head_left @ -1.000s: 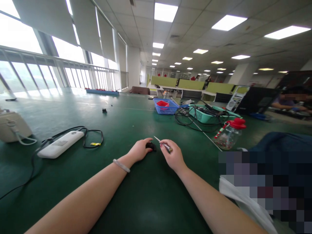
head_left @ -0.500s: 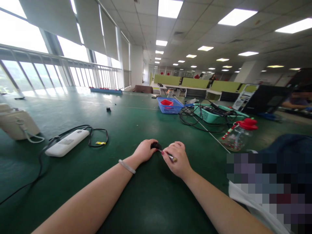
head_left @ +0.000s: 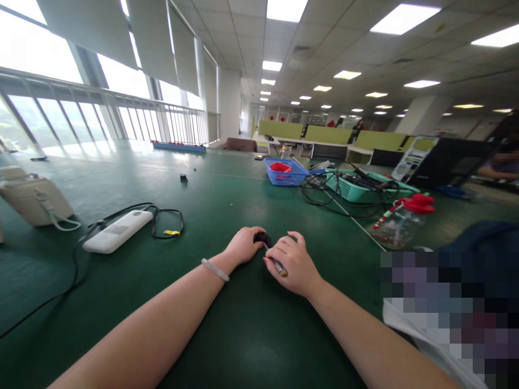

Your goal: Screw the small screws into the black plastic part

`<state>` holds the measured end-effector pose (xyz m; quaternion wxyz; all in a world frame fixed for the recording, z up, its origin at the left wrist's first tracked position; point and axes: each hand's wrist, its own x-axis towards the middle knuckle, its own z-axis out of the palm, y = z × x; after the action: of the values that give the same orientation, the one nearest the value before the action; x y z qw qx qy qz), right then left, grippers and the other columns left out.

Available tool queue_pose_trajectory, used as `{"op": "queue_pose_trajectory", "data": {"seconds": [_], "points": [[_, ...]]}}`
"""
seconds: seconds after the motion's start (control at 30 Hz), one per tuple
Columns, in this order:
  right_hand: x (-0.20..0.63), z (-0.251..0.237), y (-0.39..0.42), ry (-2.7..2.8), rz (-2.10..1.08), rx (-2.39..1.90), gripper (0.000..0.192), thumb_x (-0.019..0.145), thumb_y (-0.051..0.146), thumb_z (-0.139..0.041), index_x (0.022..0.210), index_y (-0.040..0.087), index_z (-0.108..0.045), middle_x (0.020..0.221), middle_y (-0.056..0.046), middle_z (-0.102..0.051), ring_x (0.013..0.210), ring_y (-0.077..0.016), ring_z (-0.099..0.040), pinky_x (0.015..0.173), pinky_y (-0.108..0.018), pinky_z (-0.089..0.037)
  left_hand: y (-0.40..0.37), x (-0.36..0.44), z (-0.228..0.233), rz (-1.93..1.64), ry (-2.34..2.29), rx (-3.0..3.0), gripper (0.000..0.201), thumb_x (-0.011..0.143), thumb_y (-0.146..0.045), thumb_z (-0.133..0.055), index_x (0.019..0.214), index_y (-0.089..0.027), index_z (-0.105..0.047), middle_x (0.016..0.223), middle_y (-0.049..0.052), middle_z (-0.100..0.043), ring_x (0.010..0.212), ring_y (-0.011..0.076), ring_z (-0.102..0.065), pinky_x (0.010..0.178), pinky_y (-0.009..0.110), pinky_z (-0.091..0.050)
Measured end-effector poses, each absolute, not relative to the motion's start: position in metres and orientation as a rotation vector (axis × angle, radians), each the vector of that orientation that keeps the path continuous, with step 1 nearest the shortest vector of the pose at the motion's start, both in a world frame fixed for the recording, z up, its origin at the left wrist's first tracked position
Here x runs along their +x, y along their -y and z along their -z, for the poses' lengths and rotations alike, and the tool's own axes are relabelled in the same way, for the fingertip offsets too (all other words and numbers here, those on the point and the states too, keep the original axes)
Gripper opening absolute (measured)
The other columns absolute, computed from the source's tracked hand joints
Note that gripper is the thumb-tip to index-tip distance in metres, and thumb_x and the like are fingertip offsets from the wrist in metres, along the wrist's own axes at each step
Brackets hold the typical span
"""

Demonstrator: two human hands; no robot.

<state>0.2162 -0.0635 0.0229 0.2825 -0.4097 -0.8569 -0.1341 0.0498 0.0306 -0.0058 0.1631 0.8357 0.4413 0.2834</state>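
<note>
Black part (head_left: 263,238): table (head_left: 227,194) centre, near; left hand (head_left: 242,246) fingers curled on it. Right hand (head_left: 292,263) fingers pinch tweezers (head_left: 277,265), tip at part. Step: probing; next needs steady tip.

Both forearms stretch forward, the left hand (head_left: 242,246) cupped palm-down, the right hand (head_left: 292,263) curled in a pinch, fingertips nearly meeting.

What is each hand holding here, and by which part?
The left hand pins a small black part to the green mat by its near side. The right hand pinches a thin metal tool mid-shaft, tip at the part.
</note>
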Motion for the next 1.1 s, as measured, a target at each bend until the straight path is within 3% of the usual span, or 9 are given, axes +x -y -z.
{"op": "queue_pose_trajectory", "data": {"seconds": [0.2, 0.43, 0.67, 0.9, 1.1], "points": [[0.212, -0.023, 0.065, 2.427, 0.407, -1.095, 0.015, 0.089, 0.029, -0.056, 0.081, 0.022, -0.066, 0.083, -0.003, -0.067, 0.086, -0.0203, -0.057, 0.107, -0.05, -0.023, -0.033, 0.049, 0.007, -0.808, -1.25, 2.369, 0.036, 0.078, -0.018, -0.066, 0.114, -0.022, -0.065, 0.111, 0.005, -0.072, 0.105, 0.0238, -0.065, 0.096, 0.035, -0.048], [0.225, -0.027, 0.061, 2.181, 0.313, -1.151, 0.02, 0.092, 0.026, -0.051, 0.08, 0.022, -0.065, 0.079, -0.001, -0.068, 0.082, -0.0178, -0.06, 0.104, -0.044, -0.026, -0.033, 0.049, 0.007, -0.838, -1.26, 2.261, 0.04, 0.075, -0.018, -0.071, 0.114, -0.021, -0.061, 0.109, 0.005, -0.072, 0.105, 0.0226, -0.065, 0.093, 0.033, -0.05], [0.238, -0.022, 0.05, 1.862, 0.086, -1.318, 0.024, 0.091, 0.035, -0.053, 0.075, 0.022, -0.066, 0.074, -0.001, -0.069, 0.076, -0.0181, -0.062, 0.09, -0.038, -0.036, -0.034, 0.049, 0.009, -0.827, -1.242, 2.261, 0.046, 0.075, -0.021, -0.072, 0.119, -0.021, -0.058, 0.112, 0.005, -0.072, 0.108, 0.0242, -0.063, 0.097, 0.037, -0.048], [0.242, -0.014, 0.043, 1.641, -0.262, -1.35, 0.031, 0.086, 0.048, -0.058, 0.073, 0.021, -0.065, 0.066, -0.001, -0.065, 0.06, -0.0166, -0.059, 0.062, -0.027, -0.042, -0.032, 0.048, 0.007, -0.772, -1.264, 2.406, 0.04, 0.074, -0.023, -0.071, 0.114, -0.021, -0.063, 0.116, 0.007, -0.068, 0.114, 0.0273, -0.058, 0.101, 0.039, -0.045], [0.237, -0.01, 0.042, 1.746, -0.387, -1.372, 0.026, 0.086, 0.044, -0.058, 0.077, 0.021, -0.066, 0.071, -0.001, -0.066, 0.064, -0.0166, -0.061, 0.059, -0.025, -0.043, -0.033, 0.048, 0.007, -0.731, -1.267, 2.407, 0.04, 0.076, -0.026, -0.071, 0.114, -0.023, -0.063, 0.111, 0.006, -0.068, 0.11, 0.0264, -0.06, 0.097, 0.037, -0.047]]}}
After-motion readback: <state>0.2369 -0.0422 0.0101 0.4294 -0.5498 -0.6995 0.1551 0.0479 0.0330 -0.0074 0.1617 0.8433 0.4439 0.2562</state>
